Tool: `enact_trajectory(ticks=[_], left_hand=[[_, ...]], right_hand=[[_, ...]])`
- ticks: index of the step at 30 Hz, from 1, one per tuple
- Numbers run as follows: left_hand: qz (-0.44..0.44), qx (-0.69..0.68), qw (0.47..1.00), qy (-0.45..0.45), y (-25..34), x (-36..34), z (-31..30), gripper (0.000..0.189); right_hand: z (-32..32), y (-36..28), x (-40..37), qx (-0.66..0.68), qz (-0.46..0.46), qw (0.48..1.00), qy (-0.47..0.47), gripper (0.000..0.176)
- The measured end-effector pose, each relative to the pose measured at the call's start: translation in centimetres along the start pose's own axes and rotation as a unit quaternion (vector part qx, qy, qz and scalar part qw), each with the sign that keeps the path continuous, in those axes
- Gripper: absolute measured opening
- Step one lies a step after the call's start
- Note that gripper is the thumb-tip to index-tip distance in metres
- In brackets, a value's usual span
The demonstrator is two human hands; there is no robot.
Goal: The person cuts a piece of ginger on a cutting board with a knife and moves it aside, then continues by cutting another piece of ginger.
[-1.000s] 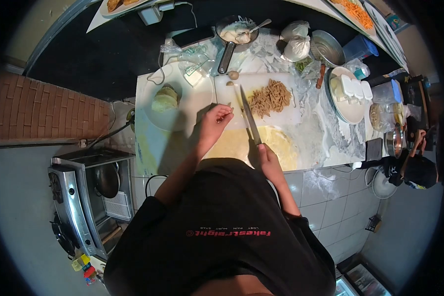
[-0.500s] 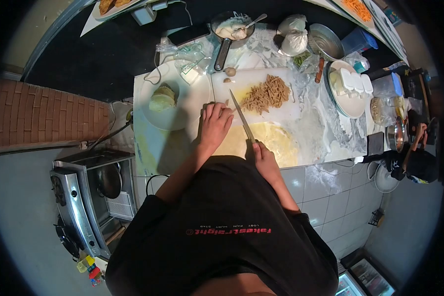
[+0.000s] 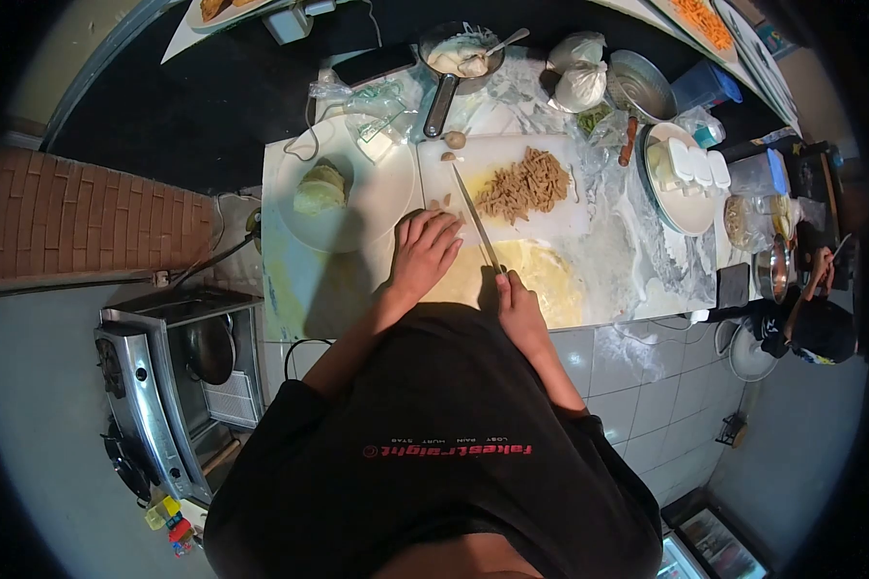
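My right hand (image 3: 519, 307) is wrapped round the handle of a long knife (image 3: 475, 210), its blade pointing away from me across the white cutting board (image 3: 577, 217). Close to the blade's left side, my left hand (image 3: 421, 259) rests at the board's near left part, fingers curled together and pressed down. Whatever lies under those fingertips is hidden. Small brownish pieces (image 3: 440, 203) lie just beyond them. Right of the blade is a pile of brown cut strips (image 3: 526, 183). Near the board's far left edge sits a round brownish lump (image 3: 455, 140), with a smaller piece beside it.
A large white plate (image 3: 294, 217) with a cut cabbage (image 3: 321, 190) stands left. Behind the board are a pan (image 3: 440, 101) with white paste and a spoon, plastic bags (image 3: 579, 85) and a metal bowl (image 3: 637, 87). A plate with white containers (image 3: 687, 166) and another person (image 3: 821, 323) are right.
The knife's tip has shifted slightly away from me, towards the small lump. More small pieces show beyond my left fingertips, and my left hand has moved very little.
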State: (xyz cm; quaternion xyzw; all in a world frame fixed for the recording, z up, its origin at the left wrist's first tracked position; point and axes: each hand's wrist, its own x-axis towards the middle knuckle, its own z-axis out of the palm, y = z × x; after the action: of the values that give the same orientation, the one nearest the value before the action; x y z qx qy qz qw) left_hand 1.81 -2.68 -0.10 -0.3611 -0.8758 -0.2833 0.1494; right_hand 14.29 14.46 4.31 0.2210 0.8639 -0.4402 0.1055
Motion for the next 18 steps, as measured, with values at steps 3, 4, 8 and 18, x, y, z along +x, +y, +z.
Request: enact_trajectory(ticks=[3,4,8,18], left_hand=[[0.014,0.005,1.0,-0.011,0.0,-0.2,0.1,0.034],[0.013,0.004,1.0,-0.011,0.0,-0.2,0.2,0.034],[0.017,0.013,1.0,-0.016,-0.2,-0.2,0.5,0.036],[0.018,0.015,0.999,-0.035,-0.4,-0.2,0.8,0.039]], right_hand=[[0.1,0.5,-0.5,-0.023,-0.007,1.0,0.004,0.043],[0.3,1.1,-0.4,-0.023,-0.011,1.0,-0.004,0.043],[0.5,2.1,-0.5,-0.036,-0.016,0.999,-0.017,0.042],[0.2,1.4,-1.0,-0.036,-0.017,0.999,-0.003,0.035]])
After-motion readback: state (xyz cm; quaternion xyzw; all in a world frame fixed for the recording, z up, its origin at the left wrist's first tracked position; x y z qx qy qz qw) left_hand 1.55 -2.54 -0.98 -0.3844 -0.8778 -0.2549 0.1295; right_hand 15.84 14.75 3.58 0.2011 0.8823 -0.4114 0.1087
